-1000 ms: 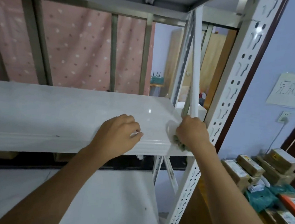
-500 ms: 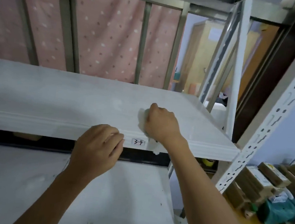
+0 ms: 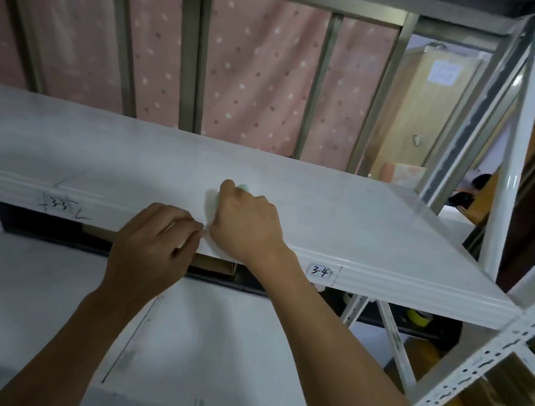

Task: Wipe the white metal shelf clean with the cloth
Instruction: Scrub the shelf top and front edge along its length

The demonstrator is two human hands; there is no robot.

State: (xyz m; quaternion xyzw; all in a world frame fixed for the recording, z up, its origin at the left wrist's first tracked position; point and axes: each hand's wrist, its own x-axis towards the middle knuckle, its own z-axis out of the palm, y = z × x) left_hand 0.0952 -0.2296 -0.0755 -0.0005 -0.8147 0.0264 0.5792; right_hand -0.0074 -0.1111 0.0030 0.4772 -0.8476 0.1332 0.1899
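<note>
The white metal shelf (image 3: 371, 218) runs across the middle of the view, with handwritten labels "3-3" and "3-4" on its front lip. My right hand (image 3: 246, 222) presses a pale cloth (image 3: 211, 202) onto the shelf top near the front edge; only a strip of the cloth shows past my fingers. My left hand (image 3: 155, 245) rests beside it, curled fingers against the shelf's front lip, holding nothing that I can see.
A lower white shelf (image 3: 183, 341) lies beneath. Perforated white uprights (image 3: 485, 354) and a diagonal brace stand at the right. Pink dotted curtain (image 3: 255, 72) hangs behind grey bars. Boxes and tape rolls sit lower right.
My right hand has slid the cloth leftward along the shelf, from the right corner past the "3-4" label. My left hand moved left along the front lip too.
</note>
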